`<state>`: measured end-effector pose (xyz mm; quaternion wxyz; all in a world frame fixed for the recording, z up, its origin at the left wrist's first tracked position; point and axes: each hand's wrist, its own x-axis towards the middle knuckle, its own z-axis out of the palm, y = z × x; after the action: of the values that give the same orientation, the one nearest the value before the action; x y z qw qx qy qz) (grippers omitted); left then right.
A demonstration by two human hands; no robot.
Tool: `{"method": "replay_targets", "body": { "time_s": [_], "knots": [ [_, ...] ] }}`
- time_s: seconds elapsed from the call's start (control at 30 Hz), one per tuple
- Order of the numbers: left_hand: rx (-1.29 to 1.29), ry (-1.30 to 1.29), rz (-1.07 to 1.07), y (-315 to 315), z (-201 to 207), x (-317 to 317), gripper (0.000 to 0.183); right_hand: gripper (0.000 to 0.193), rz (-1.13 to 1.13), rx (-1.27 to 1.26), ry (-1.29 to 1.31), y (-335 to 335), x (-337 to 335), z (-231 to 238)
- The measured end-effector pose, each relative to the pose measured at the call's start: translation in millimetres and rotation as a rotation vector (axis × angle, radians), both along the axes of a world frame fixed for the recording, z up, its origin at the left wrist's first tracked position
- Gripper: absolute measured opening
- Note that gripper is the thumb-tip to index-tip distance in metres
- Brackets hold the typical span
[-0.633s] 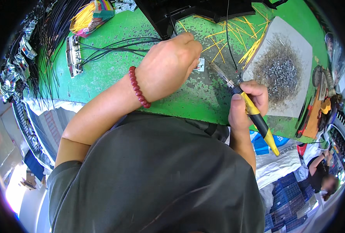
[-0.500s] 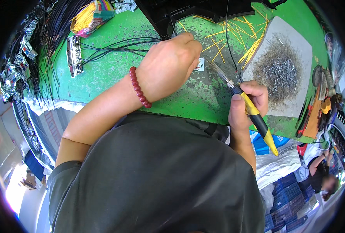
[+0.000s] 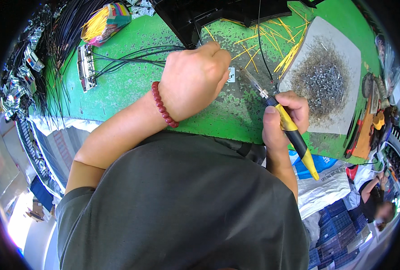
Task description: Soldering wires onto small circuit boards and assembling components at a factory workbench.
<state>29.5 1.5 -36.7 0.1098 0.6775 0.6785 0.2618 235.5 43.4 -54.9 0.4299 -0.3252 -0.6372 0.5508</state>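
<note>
A yellow-and-black soldering iron [image 3: 298, 140] is gripped in my right hand [image 3: 274, 123], its bare metal tip angled up and left over the worn green bench. My left hand [image 3: 195, 78] is closed above the bench, knuckles up; its fingertips are hidden, so I cannot see what they pinch. Just right of it lies a small white circuit board [image 3: 231, 75], partly covered by the hand. The iron's tip points at the space beside this board, apart from it. Several black cables [image 3: 132, 60] run from behind my left hand to a silver metal connector block [image 3: 86, 67].
Loose yellow sticks [image 3: 276, 38] lie beyond the iron, next to a grey board [image 3: 344, 105] heaped with metal clippings. A black frame [image 3: 227, 11] stands at the far edge. Hand tools [image 3: 359, 130] lie at the right; a container of yellow sticks [image 3: 95, 24] stands far left.
My left hand has shifted very slightly left and down. The right hand and soldering iron have moved a little to the left, the iron still gripped.
</note>
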Motion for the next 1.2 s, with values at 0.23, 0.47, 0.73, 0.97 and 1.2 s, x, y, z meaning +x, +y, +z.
{"method": "replay_targets", "body": {
  "time_s": [0.23, 0.47, 0.73, 0.97, 1.2],
  "knots": [
    [-0.018, -0.029, -0.022, -2.8, -1.7, -1.4, 0.009, 0.035, 0.072, 0.189, -0.161, 2.9, -10.0, -4.6],
    [-0.031, -0.068, -0.029, -3.9, -2.5, -3.8, 0.007, 0.040, 0.248, 0.676, -0.437, 32.1, -31.6, -5.2],
    [-0.008, -0.035, 0.018, -3.0, -2.1, 0.4, 0.008, 0.050, 0.257, 0.649, -0.609, 26.5, -44.5, 5.8],
    [0.020, -0.029, 0.034, -4.8, -6.4, 2.9, 0.009, 0.044, 0.135, 0.657, -0.447, 23.6, -49.7, -8.0],
    [0.035, 0.001, 0.014, -3.8, -4.4, 4.7, 0.009, 0.033, 0.079, 0.552, -0.365, 27.1, -40.9, -4.6]
  ]
}}
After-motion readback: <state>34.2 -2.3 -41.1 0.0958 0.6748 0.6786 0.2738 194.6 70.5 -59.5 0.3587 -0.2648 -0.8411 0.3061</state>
